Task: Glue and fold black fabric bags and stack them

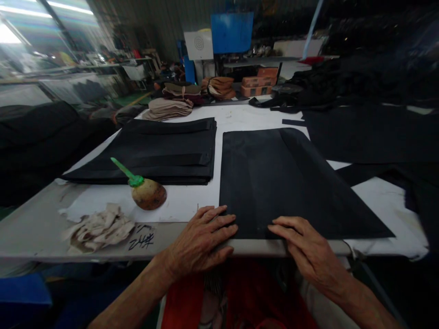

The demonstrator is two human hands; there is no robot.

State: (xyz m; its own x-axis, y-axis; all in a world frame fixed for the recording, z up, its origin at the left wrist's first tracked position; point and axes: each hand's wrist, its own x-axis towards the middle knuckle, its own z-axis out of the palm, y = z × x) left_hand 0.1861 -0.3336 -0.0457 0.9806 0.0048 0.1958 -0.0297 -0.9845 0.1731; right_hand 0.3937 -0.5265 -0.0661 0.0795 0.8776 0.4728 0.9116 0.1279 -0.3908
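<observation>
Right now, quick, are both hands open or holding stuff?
Left hand: open, on the flat black fabric-like sheet.
Right hand: open, touching that sheet near its front edge.

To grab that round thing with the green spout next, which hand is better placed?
Likely the left hand: it rests at the near left corner of the black sheet, closer to the round thing. The right hand is farther off, along the sheet's near edge.

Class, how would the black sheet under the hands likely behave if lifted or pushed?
The black sheet would probably bend or flop, since it looks thin and broad. It may be light too, given that thinness. Lying flat on the table, it seems unlikely to roll or tip.
</observation>
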